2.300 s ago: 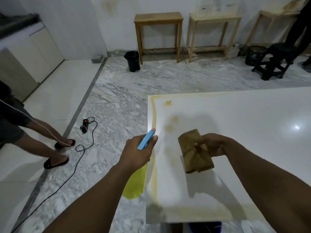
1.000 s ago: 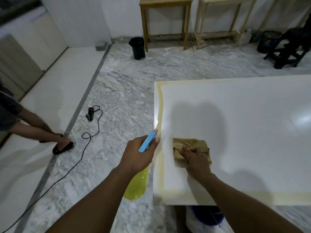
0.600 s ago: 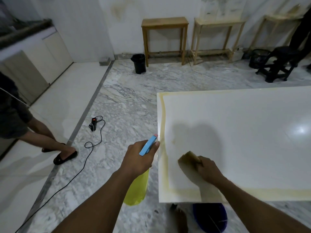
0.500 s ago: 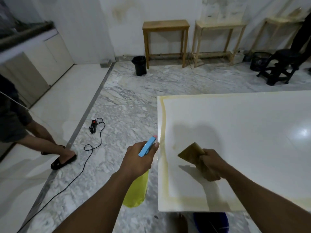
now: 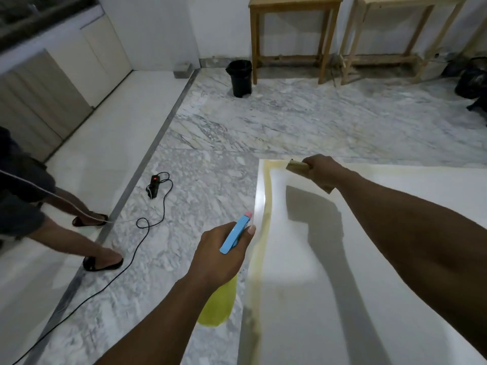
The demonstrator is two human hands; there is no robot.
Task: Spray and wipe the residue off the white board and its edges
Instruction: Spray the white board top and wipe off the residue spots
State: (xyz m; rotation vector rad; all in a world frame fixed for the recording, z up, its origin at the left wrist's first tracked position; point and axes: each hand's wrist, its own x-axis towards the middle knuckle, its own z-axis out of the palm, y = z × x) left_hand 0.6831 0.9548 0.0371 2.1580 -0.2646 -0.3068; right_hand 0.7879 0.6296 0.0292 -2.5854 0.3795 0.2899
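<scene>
At the far left a second person stands on the pale floor, only bare legs and black sandals (image 5: 102, 262) showing, with a thin white cord crossing in front of them. Just to the right, a black power strip (image 5: 154, 183) with a small red light lies on the grey marble floor (image 5: 303, 122), and its black cable (image 5: 126, 259) loops and trails toward the lower left corner. Farther back a black bin (image 5: 240, 78) stands beside the leg of a wooden table (image 5: 292, 35) against the white wall, and a second wooden table (image 5: 395, 38) stands just to its right. Nearer the camera, the left hand (image 5: 220, 256) is wrapped around the neck of a spray bottle (image 5: 217, 305): fingers closed on it, the thumb lying along the blue spray head (image 5: 235, 237), the yellow body hanging below the hand, just beside the left edge of the white board (image 5: 303, 272) and off it. The board fills the lower right, with a yellowish band of residue (image 5: 265, 204) running along its left edge and across its far edge. At the board's far left corner, the right hand (image 5: 322, 171) is clenched on a brown cloth (image 5: 297, 167), fingers together around it, pressing it down on the stained far border. The arm's shadow falls across the board's surface below it.
</scene>
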